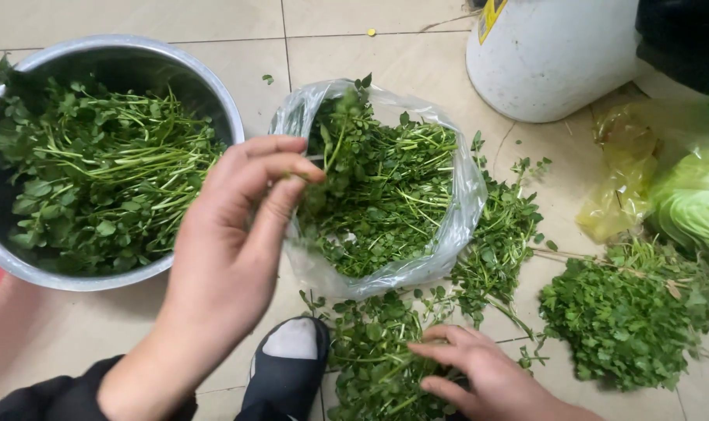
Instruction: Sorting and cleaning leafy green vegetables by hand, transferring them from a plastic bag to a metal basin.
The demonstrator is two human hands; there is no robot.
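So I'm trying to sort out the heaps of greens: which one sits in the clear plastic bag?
The middle heap, in the clear plastic bag, where the left hand pinches a sprig. The others lie in the metal bowl or loose on the floor.

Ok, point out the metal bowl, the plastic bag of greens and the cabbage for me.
metal bowl point(214, 82): head view, on its bare right rim.
plastic bag point(456, 234): head view, on its clear right wall.
cabbage point(693, 203): head view, on its pale green leaves at the right edge.
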